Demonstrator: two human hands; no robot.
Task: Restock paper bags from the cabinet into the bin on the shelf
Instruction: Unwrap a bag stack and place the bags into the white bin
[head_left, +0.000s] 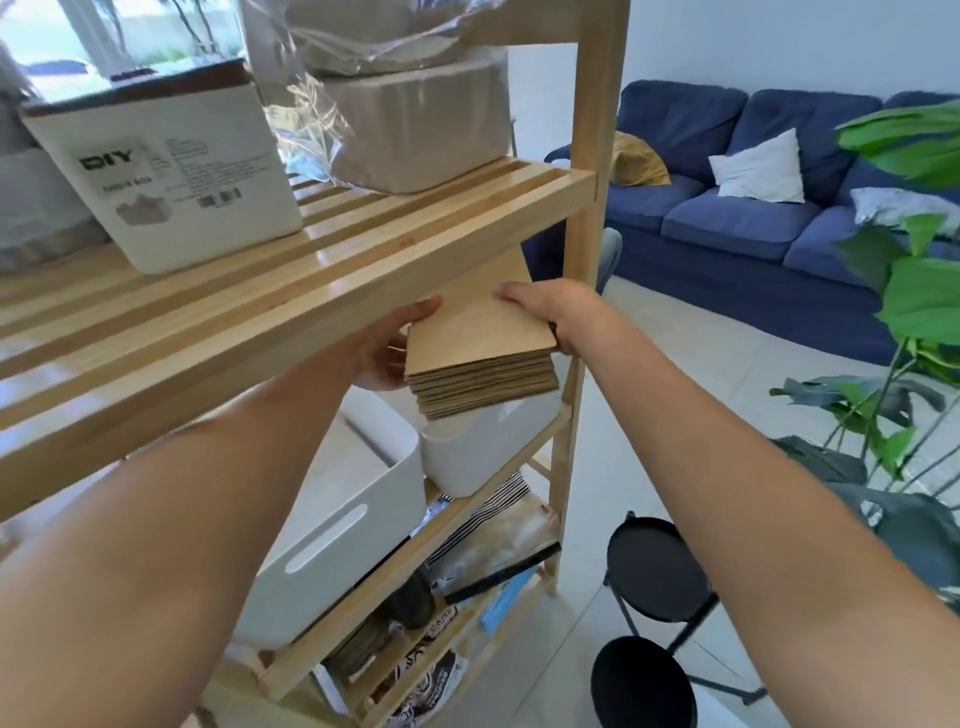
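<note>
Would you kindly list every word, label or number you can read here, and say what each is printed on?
"DIY": bold dark print on the white box on the upper shelf.
Smaller print and barcode on that box: too blurred to read.
Lettering on the packets on the bottom shelf: too blurred to read.
Stack of paper bags: no print visible.

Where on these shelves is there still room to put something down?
Bare slats show on the upper shelf, in front of the wrapped bundle and right of the DIY box. The middle shelf is crowded: two white bins, the smaller bin under the paper bags held by both hands. The bottom shelf is full of packets.
</note>
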